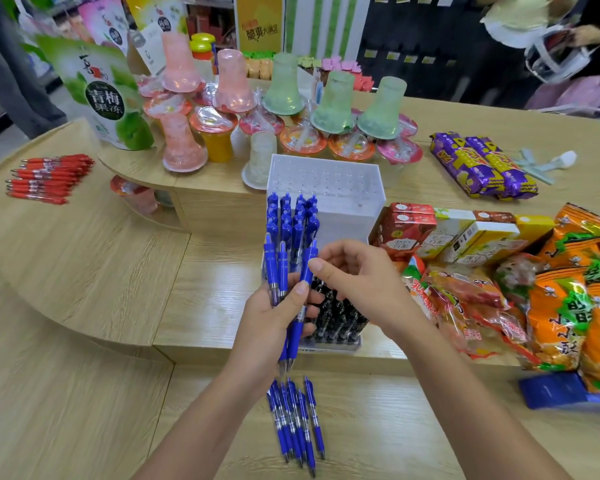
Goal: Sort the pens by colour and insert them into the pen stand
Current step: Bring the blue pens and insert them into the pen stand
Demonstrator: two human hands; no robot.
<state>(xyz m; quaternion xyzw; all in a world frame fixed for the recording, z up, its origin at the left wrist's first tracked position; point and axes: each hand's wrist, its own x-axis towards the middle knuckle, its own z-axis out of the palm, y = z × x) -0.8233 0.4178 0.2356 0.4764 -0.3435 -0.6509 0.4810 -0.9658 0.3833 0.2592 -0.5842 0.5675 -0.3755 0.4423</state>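
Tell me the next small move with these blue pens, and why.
Probably slide the blue pen that the right hand pinches out of the bundle the left hand grips, then seat it in a free hole of the pen stand beside the blue pens already standing there. Empty holes show behind and right of that blue block.

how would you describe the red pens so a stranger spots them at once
Start at the wooden table and go to its far left edge, left of the big green pouch. The red pens lie flat there in a pile, the only pens of that colour.
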